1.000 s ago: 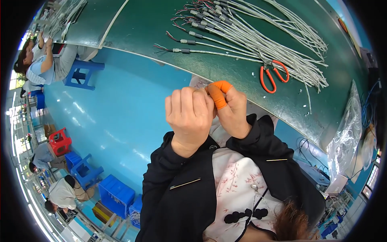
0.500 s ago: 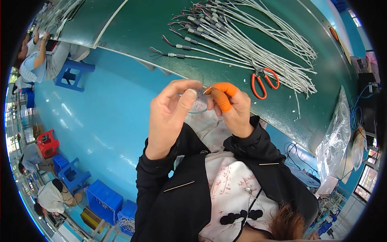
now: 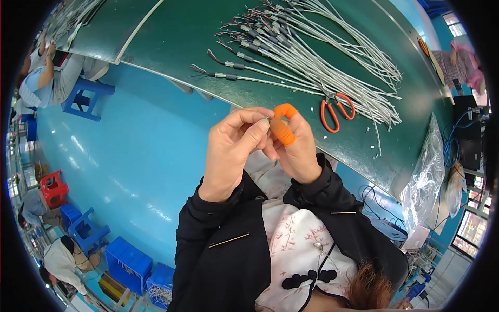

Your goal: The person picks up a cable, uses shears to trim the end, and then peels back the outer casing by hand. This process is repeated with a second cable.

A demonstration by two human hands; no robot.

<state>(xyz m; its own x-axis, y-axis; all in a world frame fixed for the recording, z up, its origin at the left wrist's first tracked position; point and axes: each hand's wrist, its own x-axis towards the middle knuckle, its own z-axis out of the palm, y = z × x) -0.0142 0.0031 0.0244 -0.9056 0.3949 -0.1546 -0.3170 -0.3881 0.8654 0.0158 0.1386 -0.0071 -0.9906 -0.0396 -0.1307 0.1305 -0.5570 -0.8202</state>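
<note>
My left hand [image 3: 227, 156] and my right hand [image 3: 299, 153] meet above my lap, just off the table's near edge. Orange finger cots cover the thumb and a finger of the right one. Both hands are closed in a pinch at the same spot, fingertips touching. Between them only a tiny bit of a thin cable [image 3: 268, 118] shows; fingers hide the rest. On the green table [image 3: 171, 49] lies a bundle of silvery-white cables [image 3: 322, 65] with dark sleeves, metal connectors and bare coloured wires at their left ends. Red-handled cutters [image 3: 337, 110] rest against the bundle.
Clear plastic bags [image 3: 423, 177] hang at the table's right end, near blue cords [image 3: 451, 145]. Blue crates [image 3: 127, 265], blue stools [image 3: 88, 99] and a red stool [image 3: 53, 188] stand on the blue floor to the left. Other people sit along the left side.
My left hand has moved right and closed its pinch against the right hand's fingertips. The thin grey cable loop seen below the fingers is now hidden. The view has shifted slightly.
</note>
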